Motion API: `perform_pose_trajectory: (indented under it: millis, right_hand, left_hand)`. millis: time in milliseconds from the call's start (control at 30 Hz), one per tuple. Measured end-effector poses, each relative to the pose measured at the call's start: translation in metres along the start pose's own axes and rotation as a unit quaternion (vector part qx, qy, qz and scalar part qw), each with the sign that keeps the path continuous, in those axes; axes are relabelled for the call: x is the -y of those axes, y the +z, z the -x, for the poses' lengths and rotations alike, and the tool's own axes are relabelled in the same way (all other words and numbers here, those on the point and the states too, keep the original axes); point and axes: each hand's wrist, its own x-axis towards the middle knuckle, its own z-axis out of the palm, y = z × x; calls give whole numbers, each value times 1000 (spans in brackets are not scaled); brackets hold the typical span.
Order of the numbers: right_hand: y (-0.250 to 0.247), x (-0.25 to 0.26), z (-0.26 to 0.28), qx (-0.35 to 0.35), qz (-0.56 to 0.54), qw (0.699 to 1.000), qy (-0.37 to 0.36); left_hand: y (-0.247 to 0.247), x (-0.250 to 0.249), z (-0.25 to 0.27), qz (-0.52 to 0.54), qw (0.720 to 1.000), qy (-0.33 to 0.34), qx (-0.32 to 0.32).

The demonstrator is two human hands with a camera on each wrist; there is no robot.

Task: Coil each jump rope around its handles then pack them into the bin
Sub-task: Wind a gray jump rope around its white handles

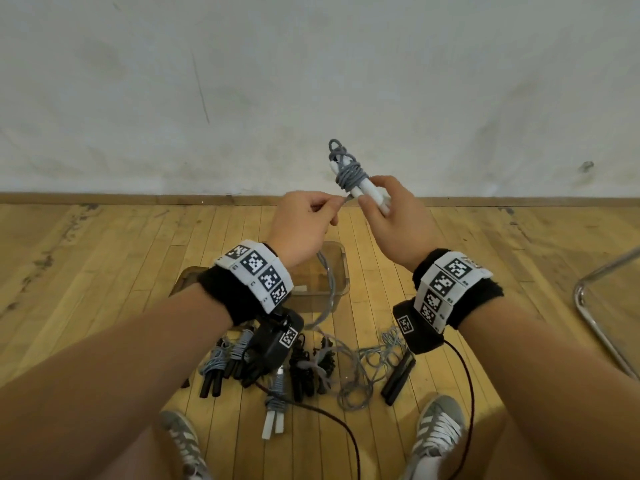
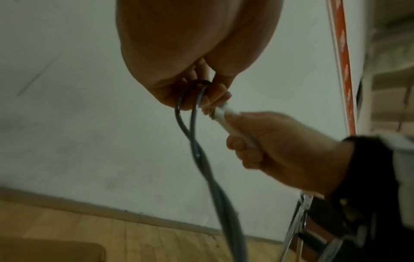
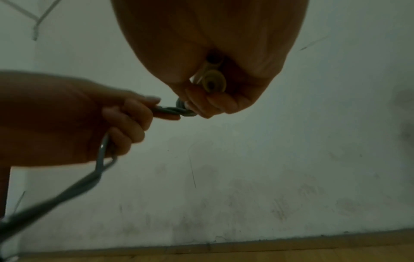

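The right hand (image 1: pixel 391 220) is closed round the lower ends of a pair of white handles (image 1: pixel 372 195), held up in front of the wall with their tops tilted away to the left. The left hand (image 1: pixel 304 225) pinches the grey rope (image 1: pixel 349 174) between thumb and fingers just beside the handles, the doubled strand running through its fist and hanging down toward the floor.

Several turns of rope already sit round the upper half of the handles, with a small loop standing above their tips. The rope looks light, soft and limp, so it should bend to any wrap but spring loose if tension drops; keeping the pinch close to the handles seems the safest place to guide it. The handles look stiff and smooth, probably a little slippery, so a full grip at their bare ends suits them.

Below the hands a clear plastic bin (image 1: pixel 341 268) stands on the wooden floor (image 1: pixel 121 271), the slack strand trailing across it. Nearer the feet lie wound bundles with black handles (image 1: pixel 214 372), one with white handles, and a loose grey tangle (image 1: pixel 367 365) beside another black pair.
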Motion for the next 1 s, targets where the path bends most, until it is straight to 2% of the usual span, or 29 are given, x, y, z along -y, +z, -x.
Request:
perform_pose_trajectory:
  millis: [100, 233, 333, 500, 700, 767, 833, 867, 900, 967, 1000]
  right_hand:
    - [0, -8, -3, -11, 86, 996, -31]
    - [2, -5, 2, 26, 213, 976, -38]
    - [12, -2, 9, 44, 252, 965, -53]
    - [28, 1, 18, 47, 312, 944, -98]
    - [35, 5, 23, 36, 309, 939, -145]
    - [33, 7, 22, 47, 255, 954, -151]
    - [27, 11, 21, 73, 91, 989, -94]
    - [21, 14, 19, 88, -18, 995, -38]
    - [14, 18, 16, 113, -131, 985, 29]
    - [2, 27, 13, 186, -311, 920, 147]
    - [0, 30, 13, 216, -363, 889, 179]
  left_hand:
    - [-3, -5, 0, 46, 998, -32, 4]
    - [-1, -8, 0, 117, 988, -103, 16]
    - [-2, -7, -5, 151, 976, -156, 7]
    - [-8, -5, -9, 212, 944, -248, 39]
    - [-10, 5, -13, 187, 948, -252, -50]
    - [-12, 10, -14, 189, 947, -249, -73]
    - [-13, 11, -14, 197, 948, -238, -72]
    - [-13, 10, -13, 206, 949, -228, -66]
    - [-13, 8, -12, 214, 951, -214, -58]
    - [-13, 4, -10, 222, 957, -183, -42]
    - [-13, 3, -9, 223, 960, -168, -36]
